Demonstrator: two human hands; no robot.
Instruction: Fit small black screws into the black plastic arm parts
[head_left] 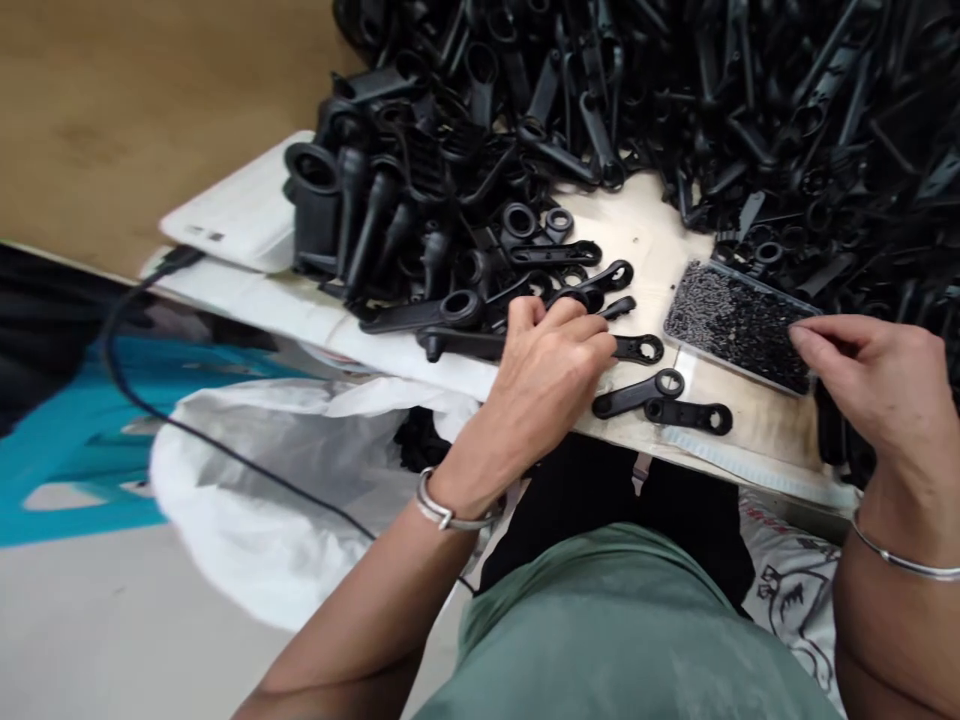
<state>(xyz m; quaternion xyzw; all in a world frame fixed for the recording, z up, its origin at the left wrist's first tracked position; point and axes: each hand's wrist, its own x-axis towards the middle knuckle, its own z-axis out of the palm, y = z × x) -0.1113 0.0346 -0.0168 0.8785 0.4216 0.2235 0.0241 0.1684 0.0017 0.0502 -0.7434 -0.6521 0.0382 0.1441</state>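
My left hand [551, 365] rests knuckles-up on the board [645, 230], fingers curled over a black plastic lever [480, 343] that lies across the front edge. My right hand [870, 375] hovers at the near corner of a clear tray of tiny black parts [731, 320], fingers pinched together; what they hold is too small to make out. Two more black levers [660, 400] lie flat between the hands. A big heap of black plastic levers and ring parts [637, 100] fills the back of the board.
A white device [240, 215] with a black cable [150, 400] sits at the board's left end. A white plastic sack [285, 480] hangs below the edge. Blue and white flooring shows at left, a wooden surface behind. My green-clad lap is at the bottom.
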